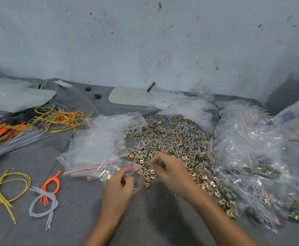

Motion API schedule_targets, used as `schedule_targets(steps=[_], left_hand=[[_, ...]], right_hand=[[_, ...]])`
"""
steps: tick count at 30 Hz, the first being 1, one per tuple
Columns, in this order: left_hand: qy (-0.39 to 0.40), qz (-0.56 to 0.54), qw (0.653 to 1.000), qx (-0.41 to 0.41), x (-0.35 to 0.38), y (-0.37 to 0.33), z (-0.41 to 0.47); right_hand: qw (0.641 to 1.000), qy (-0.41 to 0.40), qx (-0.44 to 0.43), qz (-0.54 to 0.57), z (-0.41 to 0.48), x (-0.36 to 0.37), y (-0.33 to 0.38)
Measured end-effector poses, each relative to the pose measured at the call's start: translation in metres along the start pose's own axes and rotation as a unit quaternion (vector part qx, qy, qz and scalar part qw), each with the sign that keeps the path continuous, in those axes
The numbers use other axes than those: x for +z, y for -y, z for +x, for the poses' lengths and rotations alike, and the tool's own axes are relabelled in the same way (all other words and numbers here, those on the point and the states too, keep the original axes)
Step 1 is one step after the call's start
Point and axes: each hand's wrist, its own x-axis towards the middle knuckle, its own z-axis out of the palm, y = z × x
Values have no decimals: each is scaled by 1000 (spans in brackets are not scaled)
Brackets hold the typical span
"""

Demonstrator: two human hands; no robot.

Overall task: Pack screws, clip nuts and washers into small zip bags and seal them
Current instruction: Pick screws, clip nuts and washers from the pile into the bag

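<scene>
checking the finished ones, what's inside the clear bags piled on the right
Screws, gold clip nuts and grey washers show through the clear bags. Overlapping plastic hides the lower bags' contents.

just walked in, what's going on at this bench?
A person is bagging hardware by hand on a grey cloth. The left hand pinches a small zip bag by its mouth, at the near edge of the loose pile of screws, clip nuts and washers. The right hand is beside the bag, fingers bunched over the pile; it's blurred, so what it holds is unclear. Empty zip bags lie to the left, filled bags heaped on the right.
</scene>
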Motion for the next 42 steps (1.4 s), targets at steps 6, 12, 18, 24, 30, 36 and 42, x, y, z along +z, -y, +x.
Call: schedule_targets(steps=[6, 12, 18, 24, 30, 36, 42], left_hand=[[0, 7, 1000, 2, -1, 2, 0], [17, -5, 1000, -19, -2, 8, 1], [28, -13, 999, -24, -2, 12, 4], [18, -23, 999, -37, 0, 15, 6], [19, -28, 999, -30, -2, 10, 3], [11, -22, 1000, -17, -1, 11, 5], [1, -16, 1000, -14, 2, 14, 5]], right_hand=[[983, -59, 92, -145, 74, -55, -58], [959, -44, 151, -234, 144, -85, -109], [940, -4, 131, -315, 193, -84, -132], [901, 109, 132, -399, 220, -73, -133], [891, 158, 97, -414, 206, -70, -117], [928, 135, 72, -340, 175, -71, -102], [975, 111, 50, -184, 119, -71, -66]])
